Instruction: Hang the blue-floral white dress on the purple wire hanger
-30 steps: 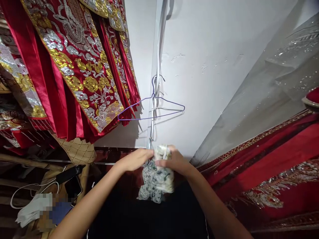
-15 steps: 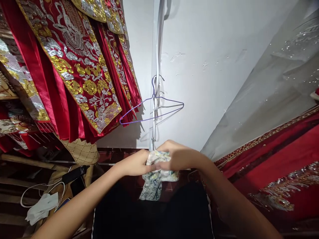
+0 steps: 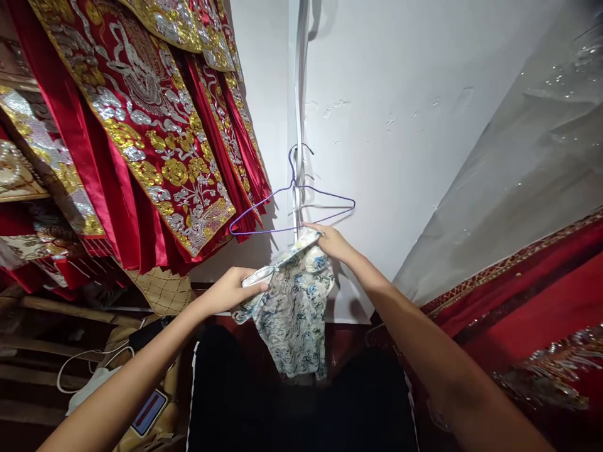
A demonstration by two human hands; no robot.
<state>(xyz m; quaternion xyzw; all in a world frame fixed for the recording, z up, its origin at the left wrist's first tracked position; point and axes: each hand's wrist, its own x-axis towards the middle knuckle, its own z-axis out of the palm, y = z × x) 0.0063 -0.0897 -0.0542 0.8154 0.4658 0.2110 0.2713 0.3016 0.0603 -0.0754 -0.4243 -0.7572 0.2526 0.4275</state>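
Between my two hands a white garment with a blue-green floral print [image 3: 296, 314] hangs down, its top edge stretched on a slant. My left hand [image 3: 234, 287] grips the lower left end of that edge, thumb on top. Higher up, my right hand [image 3: 330, 242] pinches the other end, one finger pointing along the bottom bar of a purple wire hanger [image 3: 264, 202]. Whether that finger touches the bar I cannot tell. The hanger is bare and hooks on a white upright strip [image 3: 296, 81] against the wall.
Red costumes with gold and silver sequins [image 3: 169, 157] hang at the left. Below them a wooden chair [image 3: 169, 402] bears a phone [image 3: 149, 412] and a white cable [image 3: 66, 370]. Clear plastic sheeting [image 3: 475, 207] covers red beaded cloth [image 3: 518, 314] on the right.
Both hands have moved apart and the bunched garment has spread open between them. My right hand has risen to the hanger's bottom bar.
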